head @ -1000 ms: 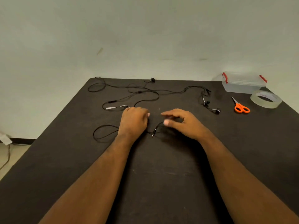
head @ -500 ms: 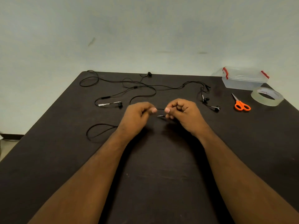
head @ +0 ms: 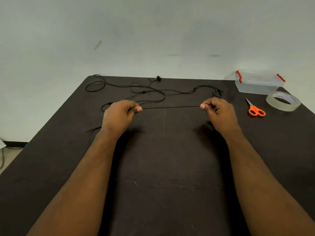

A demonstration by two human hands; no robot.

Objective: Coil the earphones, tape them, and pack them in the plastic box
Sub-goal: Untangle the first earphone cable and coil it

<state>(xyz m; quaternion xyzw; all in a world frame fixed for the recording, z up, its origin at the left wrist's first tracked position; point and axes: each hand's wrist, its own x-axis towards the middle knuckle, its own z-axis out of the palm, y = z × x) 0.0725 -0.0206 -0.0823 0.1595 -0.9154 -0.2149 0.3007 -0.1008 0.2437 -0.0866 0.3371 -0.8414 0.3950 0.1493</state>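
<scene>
A black earphone cable is stretched taut and level between my two hands above the dark table. My left hand pinches it at the left end and my right hand pinches the other end between thumb and forefinger. The rest of the black earphone wire lies in loose loops across the far half of the table, with an earbud at the far edge. A clear plastic box with red clips stands closed at the far right corner. A roll of clear tape lies just in front of it.
Orange-handled scissors lie between my right hand and the tape roll. A pale wall rises behind the table. The table's left edge drops to a floor with a cable.
My hands lifted the cable end from the table, then moved apart sideways, pulling a length of it straight between them. The camera view tilted a little.
</scene>
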